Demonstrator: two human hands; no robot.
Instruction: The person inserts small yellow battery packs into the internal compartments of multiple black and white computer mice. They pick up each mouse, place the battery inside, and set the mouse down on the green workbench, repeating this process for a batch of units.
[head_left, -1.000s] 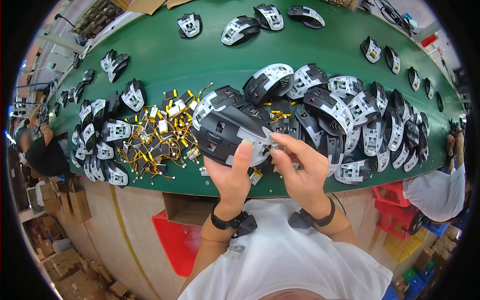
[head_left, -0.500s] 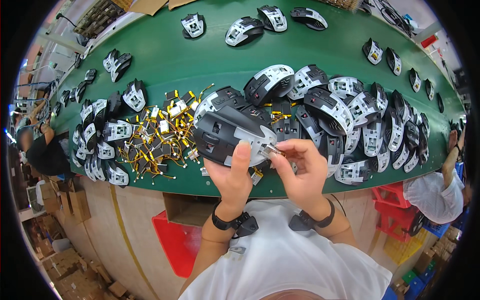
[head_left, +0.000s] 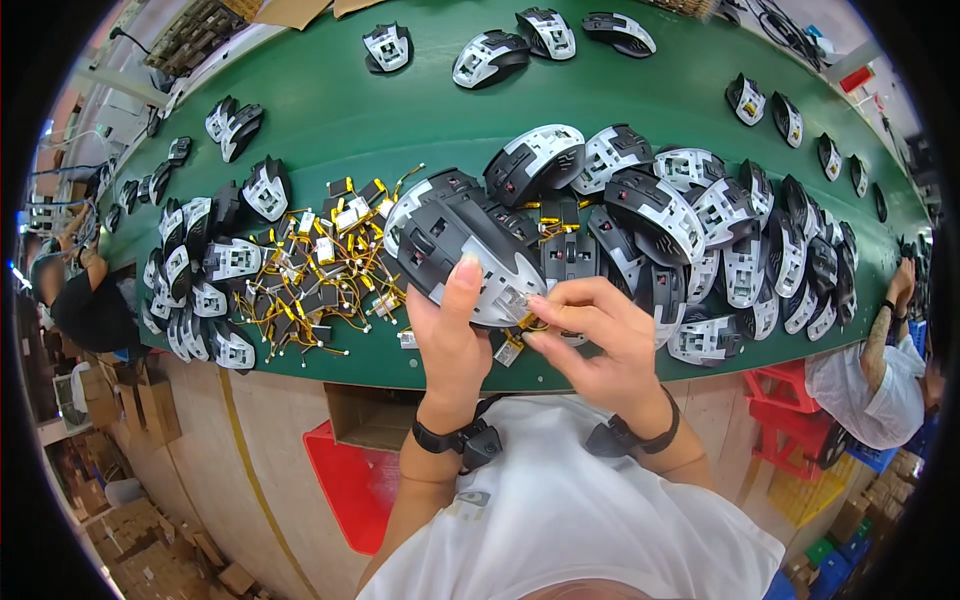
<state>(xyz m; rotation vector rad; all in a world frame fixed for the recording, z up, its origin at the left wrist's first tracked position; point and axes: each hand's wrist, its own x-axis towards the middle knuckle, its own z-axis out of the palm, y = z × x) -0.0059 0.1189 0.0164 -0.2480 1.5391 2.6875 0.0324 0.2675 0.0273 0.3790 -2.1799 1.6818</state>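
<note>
My left hand [head_left: 450, 335] is wrapped round a black-and-white computer mouse [head_left: 465, 245], its thumb on top and the white end tilted toward me. My right hand [head_left: 600, 335] is closed in a pinch at that white end. A small silver battery with yellow tape [head_left: 520, 305] shows at the mouse's opening, against the right fingertips, which partly hide it. Beneath the hands, another battery [head_left: 508, 349] lies on the green table. Left of the held mouse spreads a pile of wired batteries [head_left: 318, 275] with yellow tape.
Many similar mice [head_left: 725, 215] crowd the table to the right, with a smaller cluster [head_left: 232, 258] on the left. More mice [head_left: 490, 60] stand at the far side. A red bin [head_left: 345, 490] and red crates [head_left: 785, 415] are below the near edge. Co-workers sit at both ends.
The held mouse has turned and tipped slightly. My right fingers have moved a little left and down, bringing the silver battery from above the white end to its opening.
</note>
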